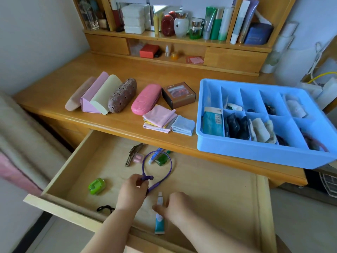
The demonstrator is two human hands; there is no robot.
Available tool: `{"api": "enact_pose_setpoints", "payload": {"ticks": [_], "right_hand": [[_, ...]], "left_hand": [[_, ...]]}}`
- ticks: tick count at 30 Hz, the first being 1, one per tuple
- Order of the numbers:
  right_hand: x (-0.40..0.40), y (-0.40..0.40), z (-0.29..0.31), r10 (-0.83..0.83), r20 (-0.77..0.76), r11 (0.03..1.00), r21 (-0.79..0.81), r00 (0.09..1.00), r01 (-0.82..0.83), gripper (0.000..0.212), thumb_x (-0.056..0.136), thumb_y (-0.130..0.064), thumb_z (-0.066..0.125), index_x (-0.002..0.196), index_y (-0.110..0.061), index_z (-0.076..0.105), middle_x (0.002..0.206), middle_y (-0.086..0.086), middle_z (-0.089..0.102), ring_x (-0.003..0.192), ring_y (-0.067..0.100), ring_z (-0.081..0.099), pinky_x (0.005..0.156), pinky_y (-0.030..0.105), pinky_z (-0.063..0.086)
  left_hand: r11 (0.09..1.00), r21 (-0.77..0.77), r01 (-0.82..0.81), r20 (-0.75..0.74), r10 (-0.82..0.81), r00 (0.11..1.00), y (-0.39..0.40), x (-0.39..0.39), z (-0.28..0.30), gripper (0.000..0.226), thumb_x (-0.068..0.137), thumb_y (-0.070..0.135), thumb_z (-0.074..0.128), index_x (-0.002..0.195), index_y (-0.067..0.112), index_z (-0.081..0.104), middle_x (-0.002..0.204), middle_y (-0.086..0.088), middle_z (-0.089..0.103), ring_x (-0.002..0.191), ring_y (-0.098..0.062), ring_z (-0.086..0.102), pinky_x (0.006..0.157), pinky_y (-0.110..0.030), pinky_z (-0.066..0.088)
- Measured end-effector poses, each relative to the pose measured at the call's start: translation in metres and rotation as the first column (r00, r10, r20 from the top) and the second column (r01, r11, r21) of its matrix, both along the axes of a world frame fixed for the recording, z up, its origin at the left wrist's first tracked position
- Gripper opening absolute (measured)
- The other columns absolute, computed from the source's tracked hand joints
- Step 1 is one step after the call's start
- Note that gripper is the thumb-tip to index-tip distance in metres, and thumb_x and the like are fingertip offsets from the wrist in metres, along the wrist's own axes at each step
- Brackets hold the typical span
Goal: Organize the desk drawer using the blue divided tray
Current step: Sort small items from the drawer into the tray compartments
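- Two hands work inside the open drawer (60, 172): the left hand (132, 193) pinches one end of the purple band (168, 161), and the right hand (176, 207) curls its fingers around a small white tube (160, 197), though the grip itself is partly hidden.
- The blue tray (209, 114) sits on the desk (54, 84) at the right, beyond the drawer, with most compartments already holding things.
- A teal tube (159, 225) lies just beside the right hand, near the drawer's front edge.
- Best, I judge, to lift the band clear first; its loop surrounds a small tube (152, 157) and a green bottle (161, 160) and could drag them.
- Still loose in the drawer: a green clip (96, 186), keys (132, 154), a pink case (138, 158), a black cord (104, 209).
- Carry both items to a compartment with room, like with like.
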State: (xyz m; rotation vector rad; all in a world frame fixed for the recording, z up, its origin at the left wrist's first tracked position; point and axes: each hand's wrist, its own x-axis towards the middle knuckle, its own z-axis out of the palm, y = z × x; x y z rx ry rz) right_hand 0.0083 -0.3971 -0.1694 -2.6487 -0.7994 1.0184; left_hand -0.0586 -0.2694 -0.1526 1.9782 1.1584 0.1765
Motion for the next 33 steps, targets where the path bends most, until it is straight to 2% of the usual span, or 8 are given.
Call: {"api": "enact_pose_setpoints", "payload": {"ticks": [4,7,10,13,19,22,29,33], "right_hand": [[-0.001,0.018,-0.012,0.233,0.201,0.971,-0.102,0.952,-0.216,0.036,0.080,-0.046,0.051,0.105,-0.023,0.063,0.104,0.004,0.066,0.099,0.027,0.063,0.068,0.028,0.038],[0.009,-0.003,-0.003,0.162,0.226,0.987,-0.036,0.961,-0.158,0.035,0.092,-0.043,0.037,0.085,-0.020,0.061,0.096,0.006,0.067,0.095,0.030,0.063,0.067,0.028,0.035],[0.023,-0.042,0.025,0.085,0.118,0.984,0.147,0.989,-0.102,0.029,0.089,-0.044,0.044,0.069,-0.023,0.040,0.073,-0.006,0.053,0.075,0.022,0.054,0.061,0.029,0.033],[0.032,-0.079,0.076,0.058,-0.007,0.902,0.429,0.998,-0.050,0.026,0.087,-0.041,0.049,0.068,-0.025,0.040,0.062,-0.008,0.046,0.059,0.009,0.041,0.058,0.030,0.035],[0.092,-0.107,0.186,-0.199,0.217,0.607,0.793,0.956,-0.054,0.011,0.090,-0.043,0.045,0.095,-0.042,0.055,0.068,-0.002,0.056,0.055,0.008,0.047,0.053,0.019,0.035],[0.159,-0.098,0.210,-0.434,0.306,0.681,0.727,0.847,0.086,0.026,0.092,-0.032,0.052,0.118,-0.027,0.050,0.069,0.000,0.064,0.067,0.014,0.059,0.061,0.031,0.044],[0.263,-0.032,0.212,-0.315,0.425,0.945,0.223,0.849,0.239,0.026,0.087,-0.025,0.055,0.073,-0.005,0.063,0.068,0.011,0.069,0.054,0.024,0.059,0.051,0.021,0.039],[0.266,-0.014,0.200,-0.462,0.403,0.840,0.483,0.790,0.245,0.027,0.091,-0.036,0.054,0.096,-0.011,0.064,0.096,0.008,0.067,0.094,0.029,0.063,0.079,0.033,0.050]], "left_hand": [[0.998,-0.066,0.024,0.000,-0.024,1.000,-0.002,-0.001,0.001,0.006,0.086,0.018,0.061,0.083,0.023,0.061,0.073,0.003,0.065,0.066,-0.014,0.059,0.052,-0.021,0.041],[0.993,-0.085,0.087,0.000,-0.087,0.996,-0.003,-0.002,0.002,0.013,0.085,0.017,0.062,0.079,0.027,0.059,0.075,0.003,0.067,0.071,-0.018,0.065,0.059,-0.025,0.045],[0.984,-0.016,0.178,-0.051,-0.179,0.983,-0.008,-0.002,0.002,0.013,0.085,0.021,0.064,0.079,0.029,0.056,0.090,0.003,0.062,0.078,-0.017,0.063,0.065,-0.026,0.046],[0.964,0.050,0.262,-0.081,-0.258,0.963,-0.014,-0.003,-0.001,0.017,0.083,0.018,0.067,0.077,0.025,0.053,0.104,0.004,0.047,0.081,-0.018,0.060,0.068,-0.027,0.049],[0.846,0.158,0.509,-0.274,-0.457,0.846,-0.024,0.002,0.001,0.024,0.084,0.018,0.053,0.067,0.031,0.042,0.104,0.000,0.045,0.087,-0.015,0.050,0.079,-0.020,0.043],[0.814,0.179,0.552,-0.313,-0.484,0.817,-0.025,0.007,0.003,0.028,0.085,0.023,0.050,0.066,0.036,0.033,0.103,0.002,0.043,0.092,-0.011,0.046,0.081,-0.013,0.038],[0.815,0.143,0.561,-0.284,-0.509,0.812,-0.017,0.010,-0.003,0.027,0.086,0.031,0.051,0.066,0.038,0.035,0.105,0.003,0.043,0.100,-0.009,0.049,0.088,-0.010,0.037],[0.804,0.139,0.578,-0.283,-0.527,0.802,-0.014,0.011,-0.004,0.028,0.086,0.033,0.052,0.066,0.039,0.033,0.105,0.002,0.041,0.099,-0.009,0.048,0.091,-0.012,0.038]]}}
